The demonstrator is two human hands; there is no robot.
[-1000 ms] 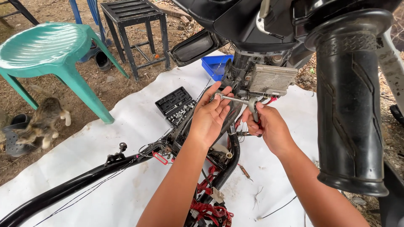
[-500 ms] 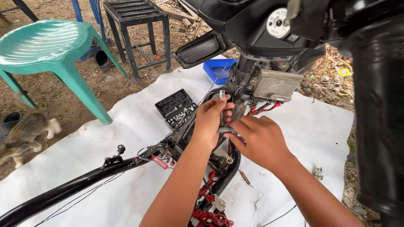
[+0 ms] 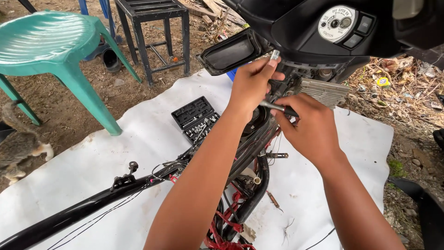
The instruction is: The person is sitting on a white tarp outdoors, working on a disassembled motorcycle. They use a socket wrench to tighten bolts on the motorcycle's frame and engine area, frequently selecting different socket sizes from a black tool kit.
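My left hand [image 3: 252, 85] is raised under the scooter's black front panel [image 3: 323, 32] and pinches a small silver metal piece [image 3: 274, 55] between thumb and fingertips. My right hand [image 3: 311, 128] grips a thin silver tool shaft [image 3: 273, 106] that runs across toward the left hand, beside the finned grey metal unit [image 3: 323, 91]. Below both hands lie the stripped black frame tube [image 3: 92, 208] and red wiring [image 3: 226, 231].
An open black socket case [image 3: 196, 118] lies on the white sheet [image 3: 138, 153]. A green plastic chair [image 3: 51, 51] and a black metal stool [image 3: 152, 32] stand on the dirt at the back left. A cat [image 3: 21, 148] is at the left edge. Dry debris lies at the right.
My view has tilted up, showing the ignition panel. My left hand has lifted with the small silver piece; my right hand has moved up and right along the tool. The cat walked left.
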